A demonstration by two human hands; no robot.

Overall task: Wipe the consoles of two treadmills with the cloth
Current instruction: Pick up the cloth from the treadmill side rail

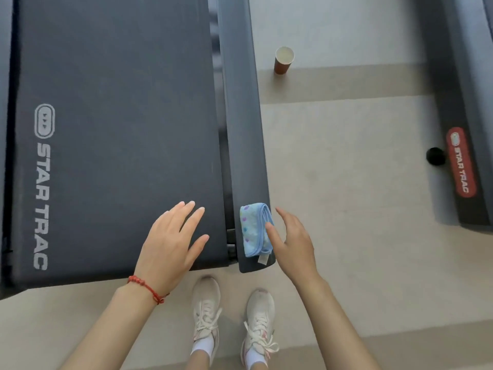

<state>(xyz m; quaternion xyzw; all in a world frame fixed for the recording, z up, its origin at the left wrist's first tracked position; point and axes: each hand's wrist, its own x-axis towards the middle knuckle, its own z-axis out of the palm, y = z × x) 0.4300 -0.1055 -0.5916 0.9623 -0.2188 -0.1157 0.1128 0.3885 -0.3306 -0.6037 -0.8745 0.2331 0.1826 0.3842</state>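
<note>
The folded blue cloth (255, 231) is lying at the near end of the treadmill's side rail (244, 116). The right hand (293, 240) is hovering beside it with fingers spread, thumb at its edge; the left hand (170, 244) is hanging flat-fingered above the belt (120, 102), holding nothing.

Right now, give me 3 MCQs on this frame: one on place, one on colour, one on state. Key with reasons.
1. Where does the cloth lie?
A. on the treadmill's side rail
B. on the floor
C. in the cup

2. What colour is the bracelet on the left wrist?
A. green
B. red
C. black

3. What is the right hand doing?
A. gripping the cup
B. open beside the cloth
C. clenched in a fist

Key: A, the folded cloth sits at the rail's near end; B, red beads show; B, fingers spread, cloth not gripped.
</note>
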